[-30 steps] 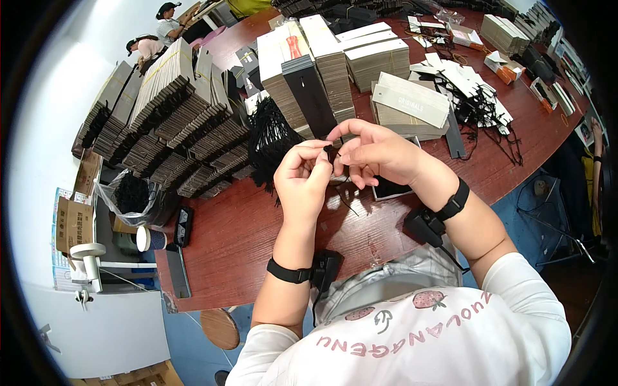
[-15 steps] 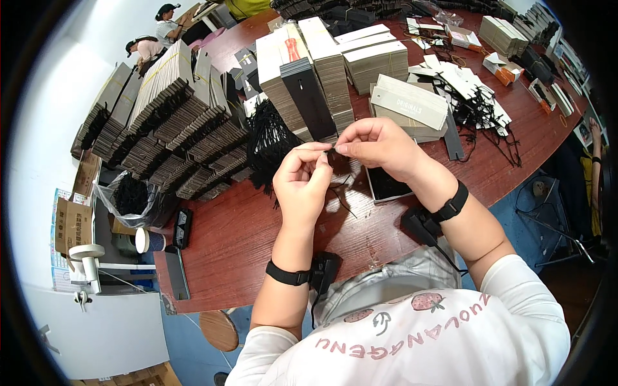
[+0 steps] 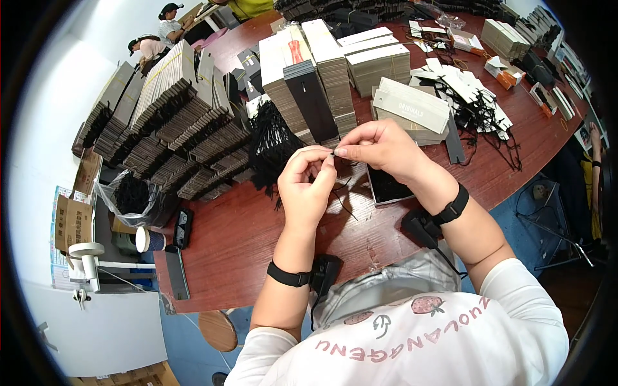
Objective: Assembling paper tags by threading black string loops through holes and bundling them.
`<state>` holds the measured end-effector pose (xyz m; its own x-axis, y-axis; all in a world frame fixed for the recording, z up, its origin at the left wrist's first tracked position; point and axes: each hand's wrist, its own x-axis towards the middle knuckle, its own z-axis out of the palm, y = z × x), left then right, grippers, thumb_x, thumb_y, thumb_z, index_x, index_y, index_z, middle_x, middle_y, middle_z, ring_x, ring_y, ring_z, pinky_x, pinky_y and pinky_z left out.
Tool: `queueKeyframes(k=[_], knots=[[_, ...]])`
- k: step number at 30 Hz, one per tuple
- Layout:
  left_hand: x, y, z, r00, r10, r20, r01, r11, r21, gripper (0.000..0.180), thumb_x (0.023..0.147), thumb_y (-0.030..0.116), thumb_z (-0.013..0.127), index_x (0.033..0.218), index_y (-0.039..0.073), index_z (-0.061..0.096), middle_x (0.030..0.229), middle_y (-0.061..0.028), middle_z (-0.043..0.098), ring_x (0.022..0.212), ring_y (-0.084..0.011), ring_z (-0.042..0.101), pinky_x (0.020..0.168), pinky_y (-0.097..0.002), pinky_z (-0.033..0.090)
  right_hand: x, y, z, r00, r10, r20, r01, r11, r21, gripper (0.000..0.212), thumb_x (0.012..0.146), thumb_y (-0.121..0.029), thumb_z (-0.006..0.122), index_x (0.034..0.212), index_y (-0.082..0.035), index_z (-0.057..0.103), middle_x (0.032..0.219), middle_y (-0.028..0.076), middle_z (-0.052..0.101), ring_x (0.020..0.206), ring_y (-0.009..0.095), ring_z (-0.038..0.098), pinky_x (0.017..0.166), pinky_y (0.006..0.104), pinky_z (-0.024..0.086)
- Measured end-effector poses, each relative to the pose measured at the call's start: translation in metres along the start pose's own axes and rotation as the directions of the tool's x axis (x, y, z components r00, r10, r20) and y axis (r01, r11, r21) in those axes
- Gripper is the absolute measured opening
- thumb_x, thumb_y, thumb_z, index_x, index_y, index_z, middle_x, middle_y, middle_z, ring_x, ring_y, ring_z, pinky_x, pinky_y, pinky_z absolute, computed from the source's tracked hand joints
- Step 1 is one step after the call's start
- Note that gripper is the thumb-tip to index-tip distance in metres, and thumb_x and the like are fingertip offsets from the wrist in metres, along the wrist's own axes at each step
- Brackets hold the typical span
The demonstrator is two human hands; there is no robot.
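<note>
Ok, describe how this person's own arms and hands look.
The left hand and right hand show no gloves. Each wrist wears a black strap with a boxy black device on the inner side, trailing a thin dark cable. The sleeves are short and white.

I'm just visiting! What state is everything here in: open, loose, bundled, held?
Left hand: closed, fingertips pinching
Right hand: closed, fingertips pinching
Small black piece: held between both hands
Shallow box: open, black contents showing
Clear plastic bag: open, dark contents showing
Black cords: bunched, strands loose
Tall card stack: banded
White tags: loose, heaped
</note>
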<state>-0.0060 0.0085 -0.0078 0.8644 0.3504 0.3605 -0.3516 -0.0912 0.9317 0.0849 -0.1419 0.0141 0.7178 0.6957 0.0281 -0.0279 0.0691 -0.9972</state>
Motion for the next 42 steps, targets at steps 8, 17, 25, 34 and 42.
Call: queueKeyframes(k=[8,17,25,34,42], knots=[[0.001,0.001,0.000,0.976,-0.183,0.118,0.190,0.980,-0.056,0.020,0.093,0.019,0.055,0.086,0.002,0.061,0.073,0.0016,0.059,0.064,-0.0021,0.045,0.058,-0.0169,0.036,-0.001,-0.004,0.001,1.000,-0.018,-0.014,0.018,0.998,-0.055,0.015,0.080,-0.012,0.070,0.088,0.001,0.070,0.070,0.000,0.064,0.064,0.003,0.053,0.057,0.0184,0.042],[0.002,0.004,-0.002,0.967,-0.229,0.110,0.246,0.954,-0.173,0.022,0.094,0.019,0.054,0.080,0.004,0.060,0.069,0.0026,0.055,0.055,-0.0013,0.039,0.051,-0.0176,0.032,0.001,0.004,-0.005,0.994,-0.100,0.033,0.098,0.994,0.052,0.007,0.083,-0.008,0.065,0.085,0.000,0.065,0.075,-0.002,0.060,0.068,0.002,0.051,0.061,0.0179,0.042],[0.003,-0.004,-0.008,0.960,-0.243,0.143,0.277,0.908,-0.315,0.023,0.091,0.014,0.056,0.070,0.005,0.056,0.062,0.0030,0.050,0.053,-0.0025,0.037,0.049,-0.0191,0.028,0.004,0.009,-0.003,0.987,-0.163,0.011,0.164,0.985,-0.054,0.006,0.083,-0.006,0.065,0.080,-0.001,0.064,0.070,-0.004,0.058,0.062,0.001,0.047,0.055,0.0181,0.039],[0.006,-0.008,-0.006,0.970,-0.124,0.211,0.229,0.764,-0.603,0.019,0.090,0.010,0.051,0.072,0.005,0.052,0.070,-0.0039,0.054,0.060,-0.0103,0.044,0.059,-0.0249,0.038,0.009,0.014,-0.005,0.967,-0.239,0.087,0.238,0.971,0.019,0.006,0.083,-0.007,0.065,0.083,-0.001,0.064,0.072,-0.002,0.060,0.067,0.003,0.050,0.062,0.0199,0.042],[0.006,-0.001,-0.009,0.872,-0.300,0.386,0.480,0.672,-0.563,0.010,0.092,0.013,0.049,0.092,0.003,0.050,0.095,-0.0149,0.063,0.083,-0.0210,0.063,0.074,-0.0320,0.051,0.003,0.012,-0.005,0.922,-0.385,0.037,0.376,0.871,-0.317,0.011,0.078,-0.011,0.067,0.082,-0.002,0.065,0.071,0.004,0.062,0.063,0.010,0.055,0.059,0.0237,0.045]])
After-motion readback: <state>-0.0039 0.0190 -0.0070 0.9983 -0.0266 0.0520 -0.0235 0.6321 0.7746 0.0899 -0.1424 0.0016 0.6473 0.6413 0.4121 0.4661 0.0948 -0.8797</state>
